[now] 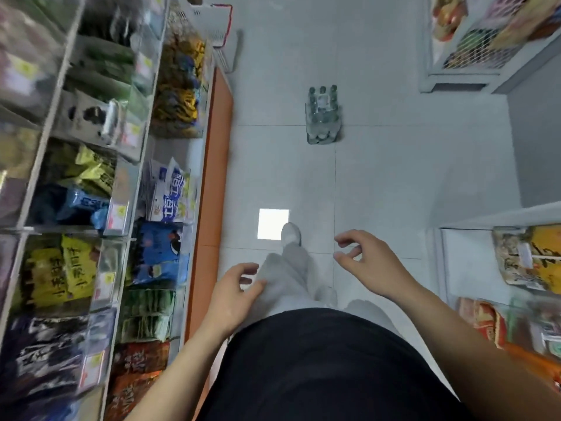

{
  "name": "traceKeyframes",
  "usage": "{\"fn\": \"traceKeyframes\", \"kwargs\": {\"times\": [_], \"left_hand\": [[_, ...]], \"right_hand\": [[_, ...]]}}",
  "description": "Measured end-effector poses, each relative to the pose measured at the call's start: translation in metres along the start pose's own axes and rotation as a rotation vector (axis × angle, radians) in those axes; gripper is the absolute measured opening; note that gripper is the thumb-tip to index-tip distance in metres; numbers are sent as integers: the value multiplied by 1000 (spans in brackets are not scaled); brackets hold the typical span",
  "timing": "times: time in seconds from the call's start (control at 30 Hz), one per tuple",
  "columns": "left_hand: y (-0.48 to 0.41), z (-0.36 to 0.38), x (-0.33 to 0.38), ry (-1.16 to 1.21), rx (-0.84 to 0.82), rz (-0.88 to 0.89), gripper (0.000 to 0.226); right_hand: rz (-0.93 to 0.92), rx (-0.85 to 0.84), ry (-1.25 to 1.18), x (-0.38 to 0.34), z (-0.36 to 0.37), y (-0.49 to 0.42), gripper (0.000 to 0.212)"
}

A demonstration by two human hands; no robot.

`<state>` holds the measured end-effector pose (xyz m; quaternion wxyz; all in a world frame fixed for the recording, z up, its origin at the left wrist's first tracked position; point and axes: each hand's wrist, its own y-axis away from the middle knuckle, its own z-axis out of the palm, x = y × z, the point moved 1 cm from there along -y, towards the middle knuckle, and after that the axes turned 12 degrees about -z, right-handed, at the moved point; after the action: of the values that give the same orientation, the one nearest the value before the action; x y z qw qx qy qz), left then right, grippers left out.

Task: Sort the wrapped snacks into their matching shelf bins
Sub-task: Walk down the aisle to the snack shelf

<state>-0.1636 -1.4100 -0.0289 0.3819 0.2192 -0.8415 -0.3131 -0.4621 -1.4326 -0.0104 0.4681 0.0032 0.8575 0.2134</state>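
- head view: left hand and right hand hang over the floor, fingers loosely curled, holding nothing.
- snacks lie in the clear bins of the shelf on the left, apart from both hands; the blue packs are nearest the left hand.
- more packs sit on a right shelf, near the right hand.
- pale tiled floor; a bottle pack stands ahead, well apart from the hands.
- a white basket at the left shelf's far end.

The left grip and right grip hang loosely curled, empty, beside blurred, probably snack-filled shelf bins.
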Motion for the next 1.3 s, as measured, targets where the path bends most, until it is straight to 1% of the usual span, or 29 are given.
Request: {"fn": "traceKeyframes", "kwargs": {"times": [0.1,0.17,0.27,0.37,0.5,0.57,0.67,0.83,0.93,1.0,1.17,1.3], "left_hand": [[-55,-17,41,11,-33,0,29],[-92,-32,79,-4,-55,38,29],[-142,-57,148,-46,-85,103,33],[-193,-75,220,-52,-132,156,31],[-258,-80,304,-45,-172,191,27],[-290,-78,339,-70,-182,209,28],[-330,-82,384,-89,-166,189,30],[-378,-107,436,-30,-100,117,27],[-408,-129,454,50,-60,56,17],[-429,-145,460,99,-45,23,13],[-509,-187,474,167,16,-79,14],[-586,-231,510,173,2,-84,13]], "right_hand": [[15,-26,38,-11,-19,-61,29],[42,-20,52,-18,-36,-96,29],[107,15,19,-27,-66,-136,29],[160,63,-21,-27,-97,-170,28],[237,102,-70,-17,-138,-223,26],[247,108,-73,-9,-161,-257,27],[244,98,-75,-4,-202,-316,29],[175,62,-48,-25,-273,-430,26],[105,-2,-18,-51,-303,-506,26],[58,-43,11,-70,-315,-559,26],[18,-123,56,-110,-325,-688,30],[30,-159,122,-146,-334,-771,30]]}}
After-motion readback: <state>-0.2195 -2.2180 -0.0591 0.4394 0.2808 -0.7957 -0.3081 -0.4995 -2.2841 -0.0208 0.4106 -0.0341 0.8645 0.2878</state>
